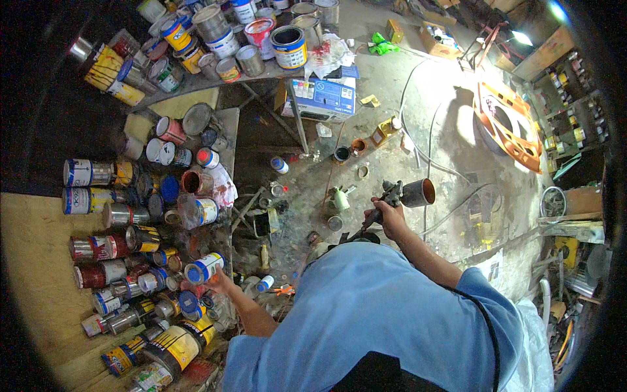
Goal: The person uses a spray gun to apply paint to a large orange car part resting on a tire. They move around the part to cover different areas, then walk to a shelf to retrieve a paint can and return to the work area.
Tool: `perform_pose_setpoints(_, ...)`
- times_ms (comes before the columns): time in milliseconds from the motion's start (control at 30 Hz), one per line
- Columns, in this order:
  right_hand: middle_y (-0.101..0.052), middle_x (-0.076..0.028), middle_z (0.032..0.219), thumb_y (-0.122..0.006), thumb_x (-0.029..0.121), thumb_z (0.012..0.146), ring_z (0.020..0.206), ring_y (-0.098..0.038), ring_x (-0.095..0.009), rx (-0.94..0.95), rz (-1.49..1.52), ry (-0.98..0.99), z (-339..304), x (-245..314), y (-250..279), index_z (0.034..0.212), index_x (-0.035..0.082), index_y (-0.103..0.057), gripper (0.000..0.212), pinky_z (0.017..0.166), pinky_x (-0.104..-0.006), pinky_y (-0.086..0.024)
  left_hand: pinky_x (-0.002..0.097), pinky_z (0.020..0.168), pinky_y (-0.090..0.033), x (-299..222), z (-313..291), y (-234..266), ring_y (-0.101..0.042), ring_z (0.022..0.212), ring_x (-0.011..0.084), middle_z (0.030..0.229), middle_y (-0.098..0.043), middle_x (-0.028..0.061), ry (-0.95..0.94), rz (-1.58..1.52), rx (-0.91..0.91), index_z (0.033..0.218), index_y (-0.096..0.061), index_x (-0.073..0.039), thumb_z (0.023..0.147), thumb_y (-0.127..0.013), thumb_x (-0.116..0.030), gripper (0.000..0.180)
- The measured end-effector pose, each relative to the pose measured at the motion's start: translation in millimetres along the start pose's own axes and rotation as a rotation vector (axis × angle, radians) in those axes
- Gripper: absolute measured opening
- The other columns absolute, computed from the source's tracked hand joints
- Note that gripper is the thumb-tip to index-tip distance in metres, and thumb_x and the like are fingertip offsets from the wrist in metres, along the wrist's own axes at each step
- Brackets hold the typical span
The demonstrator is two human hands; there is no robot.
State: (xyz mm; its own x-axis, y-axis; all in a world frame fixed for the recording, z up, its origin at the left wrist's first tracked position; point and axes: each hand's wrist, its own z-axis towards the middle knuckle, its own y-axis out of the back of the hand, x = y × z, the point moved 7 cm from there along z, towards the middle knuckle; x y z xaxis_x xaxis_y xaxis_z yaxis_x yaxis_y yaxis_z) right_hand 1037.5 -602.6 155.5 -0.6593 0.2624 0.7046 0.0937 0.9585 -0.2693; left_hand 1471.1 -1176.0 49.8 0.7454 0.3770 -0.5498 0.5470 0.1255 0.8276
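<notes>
My right hand (392,221) is wrapped round the handle of a spray gun (390,195). The gun's orange-brown-lined cup (418,193) points to the right, its open mouth showing. Over on the left, my left hand (222,281) grips a small paint can (205,268) with a blue lid and a white, blue and yellow label. That can is tilted among the other cans on the bench; part of my fingers is hidden behind it. A white bottle with a blue cap (265,283) lies just right of my left hand.
Crowded paint cans (173,346) fill the left bench, and more stand on the far table (268,73). On the floor are a pale green spray cup (341,199), small open tins (342,154) and a looping hose (428,153). An orange slotted panel (506,127) stands at the right.
</notes>
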Motion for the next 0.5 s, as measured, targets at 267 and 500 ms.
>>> perform_pose_setpoints(267,-0.070,-0.020,0.100,-0.067,0.012,0.096,0.078,-0.075,-0.032,0.115,-0.009,0.008,69.6,45.6,68.5,0.128,-0.010,-0.057,0.040,0.069,-0.0438,-0.063,0.0504,0.094,-0.054,48.8,-112.1,-8.7,-0.065,0.117,0.0394,0.123,-0.069,0.0202,0.091,0.005,0.124,0.145,-0.051,-0.003,0.078,-0.089,-0.043,0.086)
perform_pose_setpoints(500,-0.072,-0.021,0.098,-0.068,0.013,0.096,0.077,-0.075,-0.033,0.165,0.069,-0.092,119.9,80.2,151.3,0.125,-0.009,-0.059,0.038,0.070,-0.0436,-0.062,0.0490,0.093,-0.054,63.9,-399.9,-80.4,-0.064,0.120,0.0369,0.121,-0.070,0.0197,-0.334,0.538,1.243,0.142,-0.055,-0.005,0.087,-0.077,-0.047,0.073)
